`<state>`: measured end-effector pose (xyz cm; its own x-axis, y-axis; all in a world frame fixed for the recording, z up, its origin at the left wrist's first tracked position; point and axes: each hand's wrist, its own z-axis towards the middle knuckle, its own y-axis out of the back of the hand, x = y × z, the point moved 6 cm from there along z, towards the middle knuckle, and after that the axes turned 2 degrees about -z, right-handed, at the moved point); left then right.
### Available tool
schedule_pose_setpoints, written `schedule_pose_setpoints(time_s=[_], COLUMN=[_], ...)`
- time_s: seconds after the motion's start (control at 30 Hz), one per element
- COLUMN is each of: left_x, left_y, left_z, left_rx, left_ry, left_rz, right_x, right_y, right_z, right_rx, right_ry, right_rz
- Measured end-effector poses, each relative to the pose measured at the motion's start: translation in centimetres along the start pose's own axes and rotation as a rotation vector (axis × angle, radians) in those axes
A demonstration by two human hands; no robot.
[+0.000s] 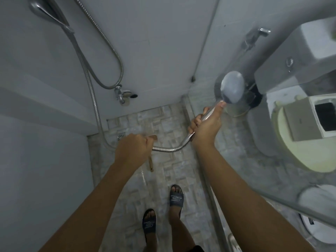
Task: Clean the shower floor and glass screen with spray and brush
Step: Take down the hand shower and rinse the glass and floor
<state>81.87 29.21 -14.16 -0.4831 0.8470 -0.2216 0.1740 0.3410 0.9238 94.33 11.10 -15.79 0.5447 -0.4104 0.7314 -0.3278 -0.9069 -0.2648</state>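
My right hand (206, 127) grips the chrome handle of a hand shower, whose round head (232, 87) points at the glass screen (227, 42) on the right. My left hand (133, 150) is closed around the metal hose (169, 148) a little behind the handle. Under my left hand a wooden stick-like handle (151, 165) shows against the wet mosaic shower floor (160, 124); I cannot tell whether it lies on the floor or is in my hand. No spray bottle is in view.
A wall tap (121, 95) and a second hose loop hang on the back wall, with a fixed shower holder (48, 10) upper left. A floor drain (121, 136) sits near the left corner. Beyond the glass stand a toilet (298, 135) and a basin. My sandalled feet (161, 211) stand below.
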Motion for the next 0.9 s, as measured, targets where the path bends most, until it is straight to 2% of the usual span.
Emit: schedule_pose_setpoints(time_s=[0.1,0.2,0.33,0.6,0.77,0.9], left_x=[2.7,5.2,7.9,11.0,12.1,12.8], left_y=[-0.4,0.3,0.8,0.8,0.3,0.9], left_z=[-1.0,-2.3,-3.6,-5.6,-6.9,-8.2], left_rx=[0.020,-0.003,-0.051,-0.101,-0.043,-0.058], left_ry=[0.005,0.074,0.142,0.119,0.156,0.129], left_rz=[0.097,0.064,0.007,0.027,0.005,0.001], right_x=[-1.9,-4.0,-6.2,-9.4,-10.2,-10.9], right_y=[-1.4,-2.7,-4.2,-5.6,-5.4,-5.9], right_z=[-0.7,-1.7,-2.9,-4.4,-5.4,-6.6], right_rx=[0.062,0.102,0.135,0.143,0.159,0.217], right_ry=[-0.099,-0.168,-0.203,-0.235,-0.226,-0.264], right_rz=[0.018,0.042,0.030,-0.036,-0.030,-0.014])
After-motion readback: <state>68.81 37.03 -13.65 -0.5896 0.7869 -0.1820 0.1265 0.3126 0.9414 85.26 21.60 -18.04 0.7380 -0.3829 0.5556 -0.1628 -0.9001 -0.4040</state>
